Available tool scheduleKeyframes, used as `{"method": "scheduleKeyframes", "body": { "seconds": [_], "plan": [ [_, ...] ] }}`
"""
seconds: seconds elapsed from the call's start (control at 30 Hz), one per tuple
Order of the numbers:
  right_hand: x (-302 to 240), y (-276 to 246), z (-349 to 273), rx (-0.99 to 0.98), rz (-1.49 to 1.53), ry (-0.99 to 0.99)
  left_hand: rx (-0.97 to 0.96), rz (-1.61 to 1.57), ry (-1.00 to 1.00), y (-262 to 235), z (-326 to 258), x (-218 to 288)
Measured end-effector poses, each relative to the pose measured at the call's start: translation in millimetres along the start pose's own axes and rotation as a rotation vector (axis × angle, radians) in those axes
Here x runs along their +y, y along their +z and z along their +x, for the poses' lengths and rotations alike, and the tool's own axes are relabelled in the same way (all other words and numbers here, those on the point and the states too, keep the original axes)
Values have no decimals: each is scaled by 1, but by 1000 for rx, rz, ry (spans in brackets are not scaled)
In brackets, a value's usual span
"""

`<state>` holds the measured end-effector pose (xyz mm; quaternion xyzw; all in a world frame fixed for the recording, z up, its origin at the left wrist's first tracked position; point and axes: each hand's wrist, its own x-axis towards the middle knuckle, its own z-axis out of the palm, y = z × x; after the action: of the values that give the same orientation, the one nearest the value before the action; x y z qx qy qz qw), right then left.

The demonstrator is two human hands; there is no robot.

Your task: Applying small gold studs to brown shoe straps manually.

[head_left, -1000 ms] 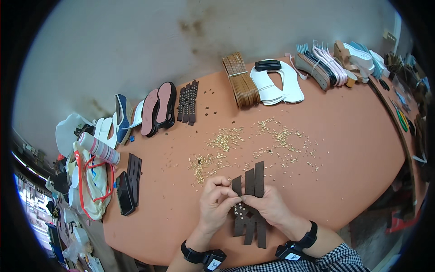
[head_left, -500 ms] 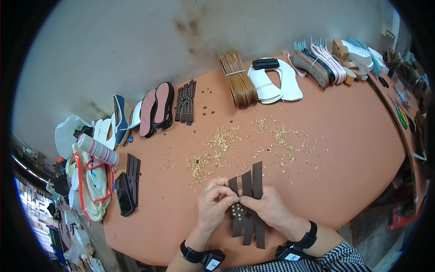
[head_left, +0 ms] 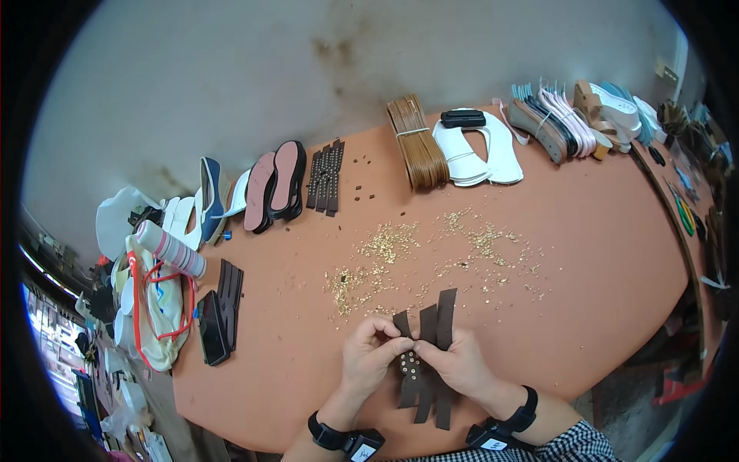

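Observation:
Between my hands, over the near middle of the table, is a dark brown strappy piece (head_left: 443, 404) made of three long strips joined across the middle. Small gold studs dot its left strip. My left hand (head_left: 366, 362) pinches that strip from the left, thumb and forefinger meeting at the middle. From the right, my right hand (head_left: 464, 366) grips the piece, its thumb tip almost against the left thumb. Whether a stud sits between the fingertips cannot be made out. Loose gold studs (head_left: 389, 242) lie scattered on the table just beyond my hands.
Similar studded strips (head_left: 325, 177) lie at the back, beside pink-topped soles (head_left: 289, 177). A brown bundle of cord (head_left: 419, 150), white insole shapes (head_left: 504, 154) and tied wedge soles (head_left: 550, 123) stand along the wall. On the left are a phone (head_left: 214, 331), dark strips (head_left: 230, 296) and a bag (head_left: 158, 323).
The view has shifted slightly, so the whole table sits a little lower and to the right. Both hands keep their hold on the strappy piece, fingertips still together at its middle.

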<state>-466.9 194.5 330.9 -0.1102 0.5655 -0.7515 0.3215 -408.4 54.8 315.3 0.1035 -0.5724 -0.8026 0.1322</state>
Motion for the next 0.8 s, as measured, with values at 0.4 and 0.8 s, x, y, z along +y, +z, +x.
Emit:
{"method": "scheduleKeyframes", "body": {
  "seconds": [0.4,0.8],
  "plan": [
    [-5,-5,-1,-88,-52,61,-11,-46,-81,-2,1,9],
    [-6,-2,-2,-86,-105,101,-58,-81,-121,-6,4,2]
  ]
}}
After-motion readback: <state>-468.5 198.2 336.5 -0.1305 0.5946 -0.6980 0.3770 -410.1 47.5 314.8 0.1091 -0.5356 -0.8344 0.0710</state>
